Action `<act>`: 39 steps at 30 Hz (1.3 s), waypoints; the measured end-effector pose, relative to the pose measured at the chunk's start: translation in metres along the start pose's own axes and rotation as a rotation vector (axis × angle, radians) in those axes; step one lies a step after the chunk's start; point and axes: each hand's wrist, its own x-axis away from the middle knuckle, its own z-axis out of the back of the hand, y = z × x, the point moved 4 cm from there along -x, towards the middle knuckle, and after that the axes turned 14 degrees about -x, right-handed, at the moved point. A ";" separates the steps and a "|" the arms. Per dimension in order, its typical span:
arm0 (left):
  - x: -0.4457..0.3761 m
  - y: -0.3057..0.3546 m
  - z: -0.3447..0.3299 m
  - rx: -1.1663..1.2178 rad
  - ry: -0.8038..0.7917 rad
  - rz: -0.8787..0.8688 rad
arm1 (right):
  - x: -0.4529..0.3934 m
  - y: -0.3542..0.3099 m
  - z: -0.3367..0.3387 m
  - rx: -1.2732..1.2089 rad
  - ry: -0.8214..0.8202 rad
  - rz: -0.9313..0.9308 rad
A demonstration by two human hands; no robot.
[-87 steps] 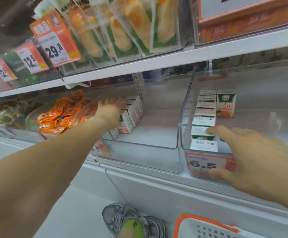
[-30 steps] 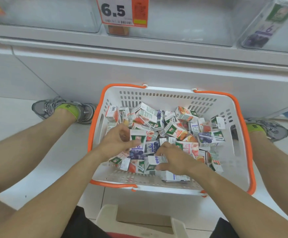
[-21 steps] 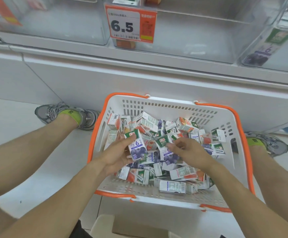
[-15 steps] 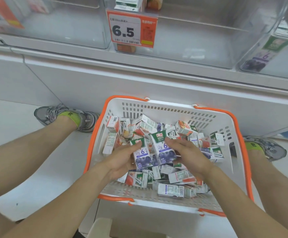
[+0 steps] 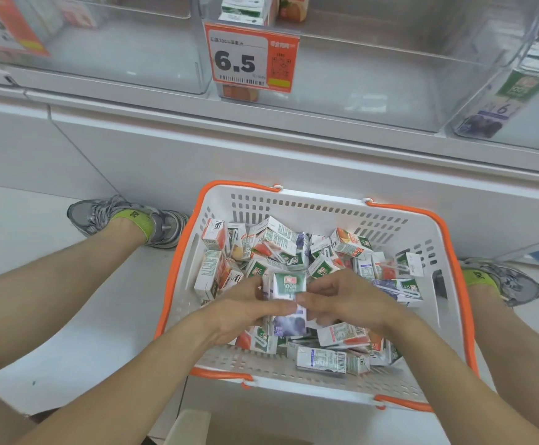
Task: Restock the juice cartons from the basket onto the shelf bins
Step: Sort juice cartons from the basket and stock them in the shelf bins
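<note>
Your one head view looks steeply down, close over the basket (image 5: 422, 239); shelf bins (image 5: 374, 91) fill its top edge.

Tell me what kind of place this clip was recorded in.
Most likely a supermarket aisle: an orange price tag reading 6.5 hangs on a clear shelf bin, and a shopping basket of juice cartons sits on the floor.

The blueberry carton (image 5: 289, 303) held above the basket (image 5: 435, 239) is partly covered by the fingers of the left hand (image 5: 245, 311) and right hand (image 5: 342, 300); whether a second carton sits behind it cannot be told. The loose cartons (image 5: 321, 359) beneath are partly hidden. Cartons in the middle bin (image 5: 325, 75) are cut by the top edge, and the price tag (image 5: 8, 30) on the left bin is cropped and blurred
</note>
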 end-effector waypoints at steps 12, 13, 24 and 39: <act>0.024 0.049 -0.023 -0.738 -0.302 -0.050 | 0.012 0.004 0.003 0.236 -0.498 -0.106; 0.025 0.055 -0.022 -0.810 -0.315 -0.016 | 0.011 0.005 0.003 0.221 -0.504 -0.099; 0.000 0.147 -0.010 -0.985 -0.120 0.062 | 0.017 -0.023 0.058 0.012 -0.148 0.294; -0.007 0.376 -0.048 -0.975 0.549 -0.879 | 0.132 -0.075 0.180 -0.823 0.070 0.932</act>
